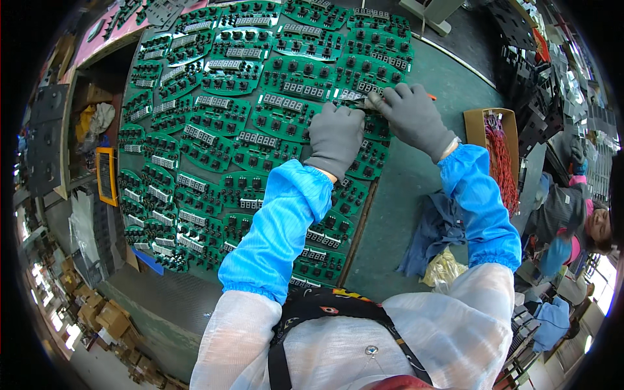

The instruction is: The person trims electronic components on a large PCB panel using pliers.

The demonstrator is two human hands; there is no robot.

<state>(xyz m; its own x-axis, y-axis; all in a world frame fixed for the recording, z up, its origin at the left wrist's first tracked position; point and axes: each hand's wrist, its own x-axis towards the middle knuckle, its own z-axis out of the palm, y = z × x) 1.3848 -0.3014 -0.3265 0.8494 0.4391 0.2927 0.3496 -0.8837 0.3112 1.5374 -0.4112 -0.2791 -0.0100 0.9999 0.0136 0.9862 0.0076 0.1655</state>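
Rows of green circuit boards (pixel 284 117) with black components and white digit displays cover the left and middle of the bench. My left hand (pixel 336 138), in a grey glove, is closed with its fingers curled over the boards; what the fingertips grip is hidden. My right hand (pixel 415 118), gloved too, is closed around a slim hand tool whose orange end (pixel 431 97) sticks out past the knuckles. Its exact kind is hidden by the glove. Between the hands, a thin metallic piece (pixel 351 97) shows over a board, close to both hands' fingertips.
An open cardboard box (pixel 474 127) of red wires (pixel 498 153) stands on the right. Below it lie a dark blue cloth (pixel 434 229) and a crumpled yellowish plastic bag (pixel 444 268). Black parts (pixel 530 123) are piled at the far right, and another person (pixel 565 211) sits beyond.
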